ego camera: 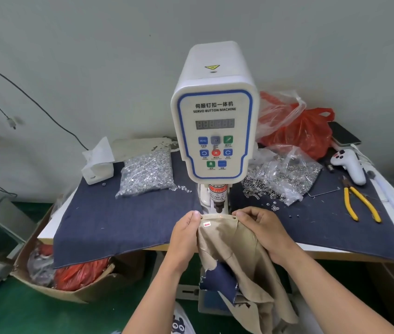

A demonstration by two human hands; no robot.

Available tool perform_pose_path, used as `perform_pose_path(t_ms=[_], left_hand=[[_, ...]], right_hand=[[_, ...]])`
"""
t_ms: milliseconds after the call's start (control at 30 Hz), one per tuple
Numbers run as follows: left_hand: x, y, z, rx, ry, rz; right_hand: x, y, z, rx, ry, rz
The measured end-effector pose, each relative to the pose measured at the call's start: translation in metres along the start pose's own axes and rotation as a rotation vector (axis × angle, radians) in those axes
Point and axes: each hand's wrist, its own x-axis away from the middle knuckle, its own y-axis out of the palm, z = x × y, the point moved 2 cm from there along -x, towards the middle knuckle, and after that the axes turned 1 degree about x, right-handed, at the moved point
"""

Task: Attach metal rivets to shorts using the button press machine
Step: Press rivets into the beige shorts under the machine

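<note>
Holding shorts (229, 239) | waistband edge crosswise under press (217, 203) | both hands pinching

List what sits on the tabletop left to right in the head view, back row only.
White tissue pack → bag of silver rivets → button press machine → bag of ring parts → white handheld device → yellow-handled pliers.

beige shorts (234, 247), navy cloth (119, 220), white blue-trimmed machine (215, 131), yellow-handled pliers (359, 203), red bag (299, 131)
</note>
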Motion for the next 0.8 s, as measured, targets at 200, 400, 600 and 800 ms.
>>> perform_pose_path(t_ms=[200, 400, 600, 800], left_hand=[[0.002, 0.0004, 0.0007, -0.023, 0.014, -0.022], [0.0028, -0.0012, 0.0002, -0.021, 0.01, -0.052], [0.0003, -0.003, -0.0033, -0.054, 0.004, -0.069], [-0.0013, -0.003, -0.0044, -0.074, 0.013, -0.074]], right_hand=[[0.0012, -0.0013, 0.0009, 0.013, -0.017, -0.003], [0.0005, -0.0017, 0.0028, -0.002, -0.019, -0.004], [0.0006, -0.0026, 0.0047, -0.012, -0.021, -0.004], [-0.0003, -0.0027, 0.0069, 0.007, -0.042, 0.006]])
